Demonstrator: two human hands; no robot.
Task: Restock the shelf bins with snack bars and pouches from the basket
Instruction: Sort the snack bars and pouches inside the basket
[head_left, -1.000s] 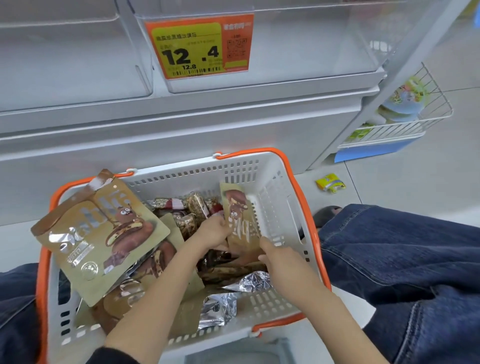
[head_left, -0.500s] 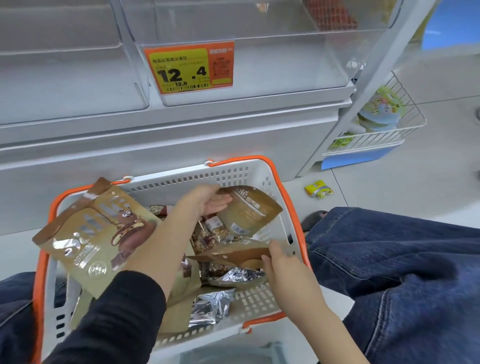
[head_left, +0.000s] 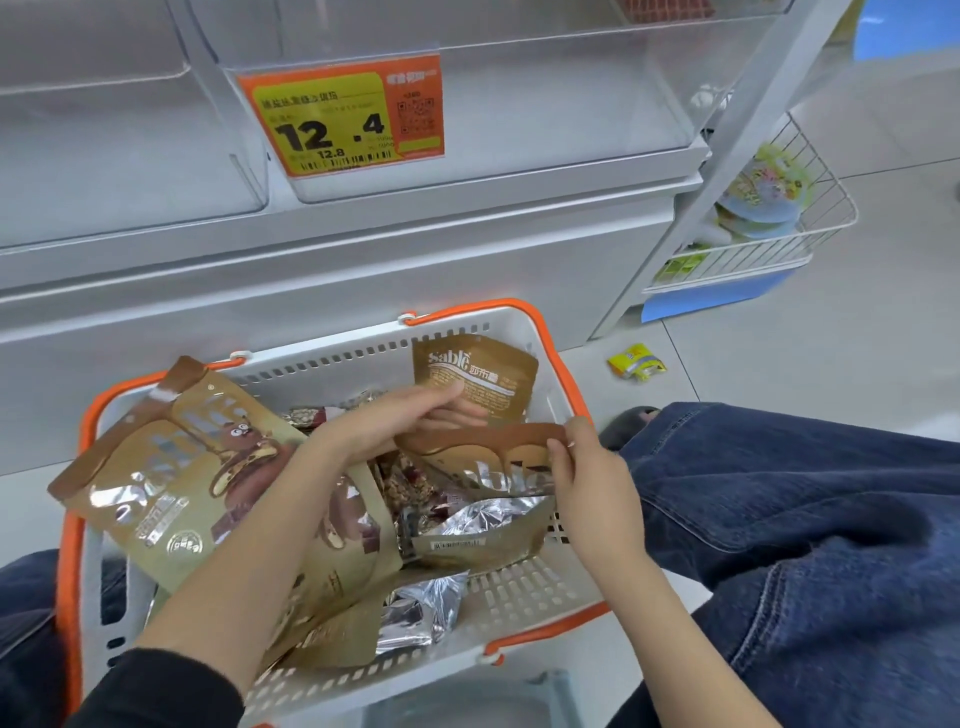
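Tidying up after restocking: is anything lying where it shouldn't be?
Yes. A small yellow packet lies loose on the floor, right of the basket and apart from it, below the wire rack. It looks dropped; every other snack is in a basket or rack.

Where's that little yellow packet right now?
The yellow packet lies on the floor, right of the basket, just below the wire rack at the shelf's end.
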